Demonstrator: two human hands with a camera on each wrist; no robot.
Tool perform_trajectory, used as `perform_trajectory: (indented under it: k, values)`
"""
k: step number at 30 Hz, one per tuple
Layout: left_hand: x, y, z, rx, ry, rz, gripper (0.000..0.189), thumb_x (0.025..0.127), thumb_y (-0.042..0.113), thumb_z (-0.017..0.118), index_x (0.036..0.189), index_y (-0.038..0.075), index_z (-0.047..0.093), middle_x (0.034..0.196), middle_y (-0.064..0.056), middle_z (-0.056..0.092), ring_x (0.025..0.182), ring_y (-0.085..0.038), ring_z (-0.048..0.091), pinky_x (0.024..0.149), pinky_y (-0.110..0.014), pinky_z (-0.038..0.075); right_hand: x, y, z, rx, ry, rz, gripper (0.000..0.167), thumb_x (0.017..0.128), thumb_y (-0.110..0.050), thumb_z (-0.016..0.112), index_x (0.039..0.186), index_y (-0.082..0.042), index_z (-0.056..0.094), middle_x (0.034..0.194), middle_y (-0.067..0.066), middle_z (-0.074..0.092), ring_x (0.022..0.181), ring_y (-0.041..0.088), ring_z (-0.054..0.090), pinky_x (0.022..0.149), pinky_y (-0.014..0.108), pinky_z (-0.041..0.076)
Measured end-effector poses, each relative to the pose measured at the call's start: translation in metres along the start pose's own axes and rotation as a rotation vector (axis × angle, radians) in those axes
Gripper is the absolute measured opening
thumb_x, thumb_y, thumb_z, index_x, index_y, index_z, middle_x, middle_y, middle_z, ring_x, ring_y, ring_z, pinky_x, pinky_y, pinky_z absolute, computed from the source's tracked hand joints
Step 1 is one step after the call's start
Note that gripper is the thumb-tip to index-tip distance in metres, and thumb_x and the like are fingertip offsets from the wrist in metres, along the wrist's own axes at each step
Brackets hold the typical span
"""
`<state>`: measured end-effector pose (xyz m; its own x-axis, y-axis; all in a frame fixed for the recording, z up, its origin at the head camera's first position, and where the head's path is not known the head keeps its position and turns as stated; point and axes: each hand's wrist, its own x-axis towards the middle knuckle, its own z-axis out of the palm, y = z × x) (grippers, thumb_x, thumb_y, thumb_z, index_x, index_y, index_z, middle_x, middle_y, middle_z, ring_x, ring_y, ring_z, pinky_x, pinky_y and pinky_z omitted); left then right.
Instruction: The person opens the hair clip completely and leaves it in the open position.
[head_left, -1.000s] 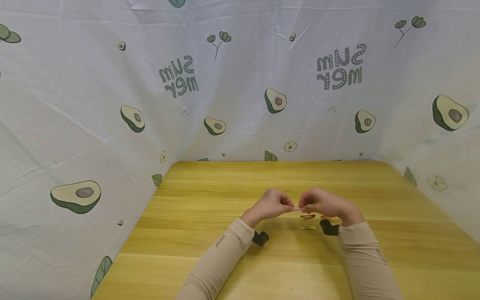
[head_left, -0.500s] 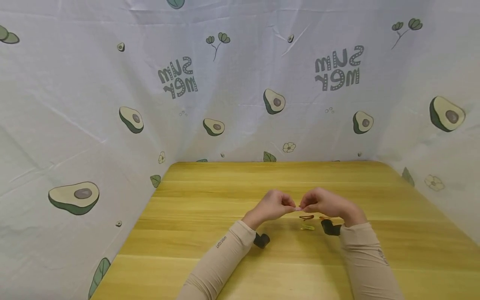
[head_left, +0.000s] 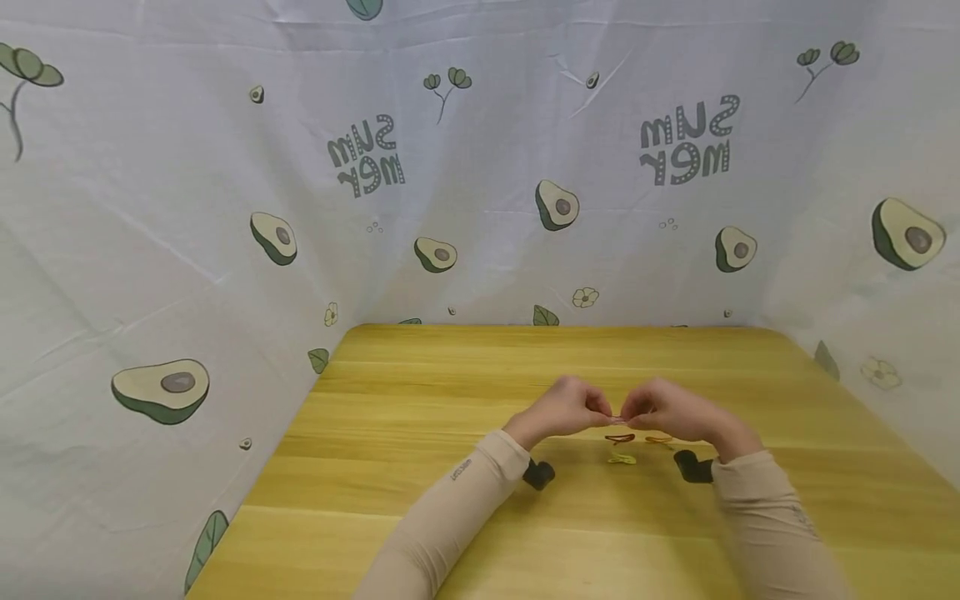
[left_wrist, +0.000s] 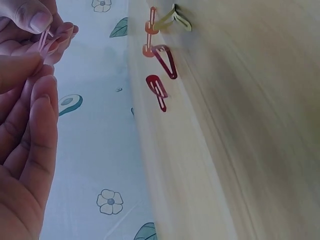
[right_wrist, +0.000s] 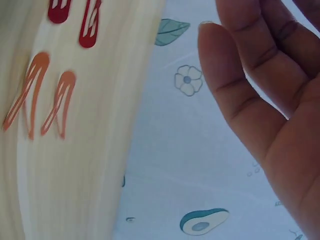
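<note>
Between both hands is a small pink hair clip (left_wrist: 46, 37), mostly covered by fingers. The left hand (head_left: 558, 412) pinches one end of it between thumb and fingers. At the other end, the right hand (head_left: 678, 410) pinches it too; its thumb shows in the left wrist view. Both hands are above the table, just behind several loose snap hair clips. Red hair clips (right_wrist: 89, 25) lie beside orange hair clips (right_wrist: 62, 102). A yellow-green hair clip (head_left: 622, 459) lies closer to the person. The right wrist view shows only the right hand's fingers (right_wrist: 240, 85), without the pink clip.
The wood-grain table (head_left: 420, 375) meets a pale cloth (head_left: 480, 167) printed with avocados, which hangs behind and at both sides. Black wrist-worn devices (head_left: 690, 467) stick out below the wrists. Beige sleeves (head_left: 450, 512) cover both forearms.
Both hands have shifted slightly right together, with the pink hair clip still pinched between them. More of the orange clips shows now. The head view has turned a little.
</note>
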<state>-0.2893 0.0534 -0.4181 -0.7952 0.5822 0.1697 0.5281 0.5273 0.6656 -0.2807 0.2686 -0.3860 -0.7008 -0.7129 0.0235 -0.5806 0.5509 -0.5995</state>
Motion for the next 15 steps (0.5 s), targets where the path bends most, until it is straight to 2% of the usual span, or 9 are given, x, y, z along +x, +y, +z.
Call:
perform_trajectory:
  k: [3, 9, 15]
  values:
    - [0.004, 0.002, 0.004, -0.021, -0.014, -0.01, 0.007, 0.09, 0.015, 0.075, 0.084, 0.011, 0.075, 0.075, 0.008, 0.07, 0.067, 0.001, 0.058, 0.063, -0.014, 0.048, -0.005, 0.001, 0.0, -0.006, -0.003, 0.007, 0.011, 0.095, -0.007, 0.065, 0.099, 0.0, 0.073, 0.094, 0.009, 0.073, 0.079, 0.008, 0.065, 0.069, 0.026, 0.054]
    - [0.01, 0.003, 0.017, -0.065, -0.046, -0.05, 0.006, 0.089, 0.012, 0.075, 0.084, 0.011, 0.076, 0.074, 0.007, 0.069, 0.066, -0.001, 0.056, 0.062, -0.015, 0.047, -0.016, 0.01, 0.005, 0.027, -0.009, 0.043, 0.011, 0.095, -0.007, 0.065, 0.101, 0.0, 0.072, 0.095, 0.011, 0.072, 0.079, 0.012, 0.064, 0.067, 0.029, 0.054]
    - [0.017, 0.006, 0.028, -0.054, -0.062, -0.062, 0.006, 0.088, 0.013, 0.077, 0.083, 0.01, 0.076, 0.072, 0.01, 0.067, 0.066, 0.0, 0.055, 0.061, -0.014, 0.046, -0.027, 0.019, 0.01, 0.003, 0.026, 0.04, 0.012, 0.095, -0.011, 0.066, 0.1, 0.0, 0.071, 0.094, 0.011, 0.072, 0.08, 0.011, 0.064, 0.066, 0.026, 0.052]
